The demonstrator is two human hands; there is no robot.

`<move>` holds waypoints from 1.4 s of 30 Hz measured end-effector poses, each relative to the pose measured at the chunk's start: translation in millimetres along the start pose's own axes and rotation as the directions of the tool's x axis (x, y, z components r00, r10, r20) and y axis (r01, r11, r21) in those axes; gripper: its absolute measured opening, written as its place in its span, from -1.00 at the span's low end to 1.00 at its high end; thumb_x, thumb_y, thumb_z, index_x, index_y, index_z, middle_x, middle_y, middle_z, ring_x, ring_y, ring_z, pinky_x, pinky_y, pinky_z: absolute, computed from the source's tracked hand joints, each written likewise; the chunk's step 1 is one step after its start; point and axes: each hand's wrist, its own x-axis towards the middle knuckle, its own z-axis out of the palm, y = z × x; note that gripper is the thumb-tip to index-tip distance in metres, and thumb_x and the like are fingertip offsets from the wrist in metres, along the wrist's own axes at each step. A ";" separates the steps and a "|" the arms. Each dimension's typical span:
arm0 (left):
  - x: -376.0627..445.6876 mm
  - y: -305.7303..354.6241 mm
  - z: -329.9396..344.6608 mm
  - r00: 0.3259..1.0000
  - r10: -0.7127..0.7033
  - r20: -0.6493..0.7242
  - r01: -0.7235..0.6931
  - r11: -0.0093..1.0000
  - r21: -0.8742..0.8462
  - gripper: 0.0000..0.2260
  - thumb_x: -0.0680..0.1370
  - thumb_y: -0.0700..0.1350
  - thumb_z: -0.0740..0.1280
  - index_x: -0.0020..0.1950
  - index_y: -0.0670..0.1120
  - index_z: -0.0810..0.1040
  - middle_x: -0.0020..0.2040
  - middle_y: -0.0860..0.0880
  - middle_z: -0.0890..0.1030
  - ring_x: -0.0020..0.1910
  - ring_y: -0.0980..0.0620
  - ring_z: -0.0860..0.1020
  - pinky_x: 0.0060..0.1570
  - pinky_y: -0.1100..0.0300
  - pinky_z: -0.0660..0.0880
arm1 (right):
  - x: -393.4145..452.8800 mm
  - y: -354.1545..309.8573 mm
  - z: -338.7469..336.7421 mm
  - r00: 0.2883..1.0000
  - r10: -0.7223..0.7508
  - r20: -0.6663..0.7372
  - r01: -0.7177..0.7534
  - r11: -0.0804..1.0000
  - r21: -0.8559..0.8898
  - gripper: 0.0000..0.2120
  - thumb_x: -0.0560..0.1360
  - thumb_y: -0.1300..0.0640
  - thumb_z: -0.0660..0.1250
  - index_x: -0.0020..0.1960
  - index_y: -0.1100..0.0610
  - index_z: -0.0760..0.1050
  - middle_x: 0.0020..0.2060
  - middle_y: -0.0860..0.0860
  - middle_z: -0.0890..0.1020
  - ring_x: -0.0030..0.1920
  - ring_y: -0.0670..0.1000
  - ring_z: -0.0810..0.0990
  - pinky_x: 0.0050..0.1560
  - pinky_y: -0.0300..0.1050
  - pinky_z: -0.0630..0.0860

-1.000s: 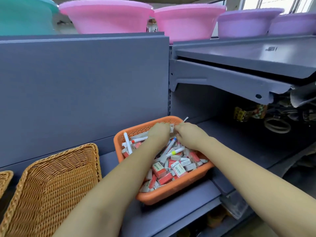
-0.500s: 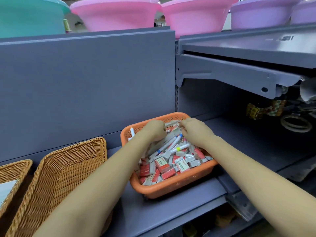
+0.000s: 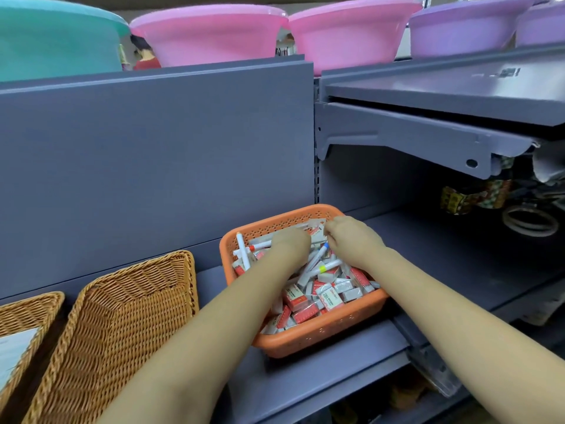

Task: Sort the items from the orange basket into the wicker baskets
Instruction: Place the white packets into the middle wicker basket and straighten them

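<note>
Both hands are sunk into the far end of the orange basket (image 3: 321, 335): the left hand (image 3: 290, 240) and the right hand (image 3: 351, 237) lie close together, fingers curled down among the items, though whether either has anything pinched I cannot tell. Sorting looks barely begun. Orange-and-white erasers (image 3: 328, 298) and white markers (image 3: 243, 250) fill the basket, and the nearer wicker basket (image 3: 128, 301), left of it, shows nothing inside. Against half a second earlier, the hands have barely shifted, and more of the far-left wicker basket (image 3: 27, 310) shows.
</note>
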 end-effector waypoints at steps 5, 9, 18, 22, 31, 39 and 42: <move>-1.5 -8.3 -1.5 0.995 0.040 0.095 -0.037 0.999 -0.032 -0.73 0.49 -0.27 0.33 0.20 -0.20 0.52 0.11 -0.11 0.60 0.08 -0.11 0.56 0.00 0.11 0.49 | -0.7 0.7 0.1 1.000 -0.003 -0.004 0.003 1.000 0.001 -0.75 0.58 0.20 0.09 0.15 0.15 0.50 0.11 0.06 0.54 0.06 0.10 0.52 -0.03 0.01 0.51; -5.3 -15.1 6.1 0.999 0.021 -0.031 -0.027 0.972 -0.234 -0.69 0.56 -0.12 0.24 0.26 -0.21 0.41 0.14 -0.16 0.58 0.09 -0.14 0.53 -0.05 0.09 0.44 | 0.7 0.9 -0.7 0.999 0.032 -0.007 -0.032 0.998 0.054 -0.71 0.57 0.21 0.09 0.21 0.12 0.49 0.17 0.07 0.52 0.12 0.13 0.51 0.06 0.04 0.50; -3.3 -27.7 14.1 0.993 -0.061 -0.101 -0.009 0.815 -0.580 -0.65 0.62 0.07 0.15 0.24 -0.18 0.37 0.13 -0.15 0.55 0.05 -0.13 0.52 -0.04 0.08 0.40 | 1.3 -0.5 -2.1 0.990 0.109 -0.093 -0.091 0.980 0.177 -0.75 0.60 0.16 0.09 0.20 0.12 0.46 0.10 0.07 0.53 0.00 0.08 0.55 -0.03 -0.03 0.53; 2.7 -36.0 13.8 0.977 -0.090 -0.194 -0.039 0.817 -0.576 -0.86 0.57 -0.05 0.26 -0.01 -0.11 0.50 -0.08 -0.08 0.61 -0.18 -0.05 0.53 -0.24 0.14 0.40 | 0.3 -0.9 -3.4 0.988 0.111 -0.104 -0.089 0.976 0.197 -0.74 0.61 0.13 0.10 0.24 0.12 0.44 0.13 0.06 0.53 0.02 0.05 0.55 -0.09 -0.15 0.44; 7.6 -21.9 9.8 0.996 -0.040 -0.077 0.009 0.931 -0.366 -0.79 0.53 0.03 0.31 -0.17 -0.09 0.45 -0.27 -0.02 0.49 -0.27 0.00 0.44 -0.30 0.18 0.33 | 0.0 -0.9 -2.7 0.993 0.091 -0.075 -0.082 0.990 0.117 -0.79 0.60 0.15 0.09 0.11 0.14 0.46 0.02 0.07 0.54 -0.09 0.07 0.51 -0.15 -0.04 0.49; 4.4 -19.9 3.4 0.973 -0.079 -0.219 -0.078 0.778 -0.623 -0.92 0.62 -0.16 0.12 -0.02 -0.15 0.35 -0.13 -0.11 0.46 -0.30 -0.02 0.40 -0.37 0.18 0.30 | 0.9 -1.2 -2.8 0.990 0.113 -0.089 -0.097 0.981 0.168 -0.79 0.60 0.16 0.09 0.14 0.14 0.45 0.08 0.07 0.53 -0.07 0.05 0.50 -0.17 -0.09 0.40; 7.6 -26.6 -2.0 0.914 -0.236 -0.331 -0.107 0.645 -0.756 -0.88 0.63 -0.11 0.12 0.01 -0.16 0.31 -0.13 -0.12 0.45 -0.38 0.03 0.38 -0.46 0.19 0.27 | 1.1 -2.1 -3.6 0.991 0.104 -0.090 -0.087 0.981 0.175 -0.75 0.61 0.15 0.09 0.22 0.12 0.45 0.13 0.05 0.53 0.01 0.05 0.54 -0.12 -0.11 0.44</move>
